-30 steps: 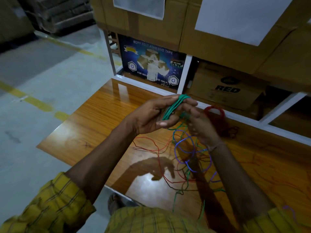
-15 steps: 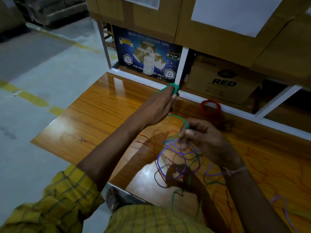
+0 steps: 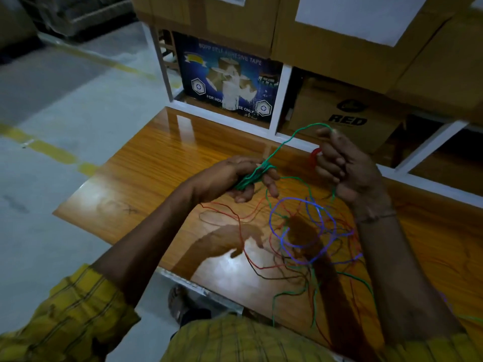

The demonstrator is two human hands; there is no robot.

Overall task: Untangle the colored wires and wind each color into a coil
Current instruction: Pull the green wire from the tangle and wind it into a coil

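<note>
My left hand [image 3: 235,176] grips a bundle of green wire loops [image 3: 252,176] above the wooden table [image 3: 146,178]. From that bundle a green strand [image 3: 290,139] arcs up to my right hand [image 3: 347,171], which pinches it between thumb and fingers, raised near the shelf edge. A red wire coil [image 3: 315,154] shows partly behind my right hand. Below both hands lies a tangle of blue wire [image 3: 295,226], red wire [image 3: 240,231] and more green wire [image 3: 290,292] on the tabletop.
White shelving [image 3: 281,97] stands against the table's far edge, holding a blue adhesive tape box [image 3: 227,82] and a brown carton marked RED [image 3: 347,118]. Grey floor with yellow lines [image 3: 49,152] lies to the left. My foot [image 3: 180,304] shows under the near edge.
My left hand has drawn back from the shelf toward me with the green bundle. My right hand rose up and to the right, pulling a green strand out of the tangle.
</note>
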